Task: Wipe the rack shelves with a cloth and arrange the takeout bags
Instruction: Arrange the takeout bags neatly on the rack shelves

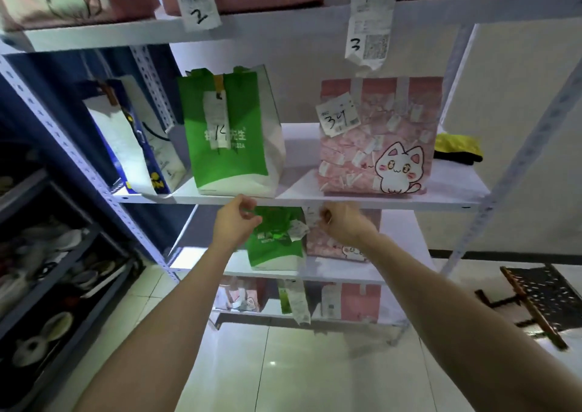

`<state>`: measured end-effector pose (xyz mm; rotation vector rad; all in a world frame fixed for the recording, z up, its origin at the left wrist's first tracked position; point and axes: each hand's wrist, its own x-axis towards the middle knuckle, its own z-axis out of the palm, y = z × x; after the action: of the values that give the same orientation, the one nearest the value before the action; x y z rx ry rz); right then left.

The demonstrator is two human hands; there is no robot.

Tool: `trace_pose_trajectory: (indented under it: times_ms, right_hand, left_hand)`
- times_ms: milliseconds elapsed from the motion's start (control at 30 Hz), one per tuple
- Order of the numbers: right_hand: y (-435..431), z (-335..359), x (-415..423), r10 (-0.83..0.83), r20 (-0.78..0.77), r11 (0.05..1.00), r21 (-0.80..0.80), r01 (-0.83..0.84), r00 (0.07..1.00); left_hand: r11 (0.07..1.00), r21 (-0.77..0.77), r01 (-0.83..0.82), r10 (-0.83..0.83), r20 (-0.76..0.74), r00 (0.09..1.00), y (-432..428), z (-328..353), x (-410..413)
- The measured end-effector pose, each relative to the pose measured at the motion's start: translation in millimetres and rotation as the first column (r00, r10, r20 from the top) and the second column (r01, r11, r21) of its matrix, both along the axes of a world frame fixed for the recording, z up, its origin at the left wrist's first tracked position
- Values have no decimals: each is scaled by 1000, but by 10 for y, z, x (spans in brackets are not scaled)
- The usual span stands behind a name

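On the white middle shelf [453,188] stand a green-and-white takeout bag [233,134] marked 14, a pink cat bag [378,137] tagged 324, and a white-and-blue bag [132,141] leaning at the left. A yellow-and-black cloth [456,148] lies at the shelf's far right. My left hand [234,221] and right hand [341,222] hover just below the shelf's front edge, fingers loosely curled, holding nothing. Behind them, on the lower shelf, sit a smaller green bag [277,248] and a pink bag [333,248].
The top shelf [126,34] carries pink bags with hanging receipts numbered 2 and 3. A bottom shelf holds more bags. A dark rack of shoes [47,254] stands at the left. A black folding stand [535,298] rests on the tiled floor at the right.
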<state>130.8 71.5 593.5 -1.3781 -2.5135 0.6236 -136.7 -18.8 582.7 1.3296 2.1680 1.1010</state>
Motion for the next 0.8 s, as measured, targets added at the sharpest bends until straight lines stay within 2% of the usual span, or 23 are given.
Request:
trace_pose_trajectory:
  times_ms: [133,200,400,533,633,800]
  right_hand:
    - [-74,-31,-709,-37,-162,992,114,56,986]
    - [-92,-5,-974,-94,-198,980,156,126,976]
    - [-54,11,-1403,-277,-194,932,185,313,941]
    - [-31,-38,-1516,-356,-77,898,246,363,931]
    - [-37,-35,-1556,-384,-91,881,261,394,919]
    - [-110,-28,-1561,-402,-110,876,242,417,909]
  left_hand:
    - [981,54,-189,192,-62,979,-179,-84,-609]
    - [970,82,-227,234,-76,969,-193,-91,-893]
    - [990,85,-117,127,-131,983,59,-36,-1413]
    - [996,88,12,12,-270,963,207,-62,-1529]
    - [995,97,17,17,-343,939,230,-82,-1551]
    - [989,139,43,5,-326,946,218,-112,-1568]
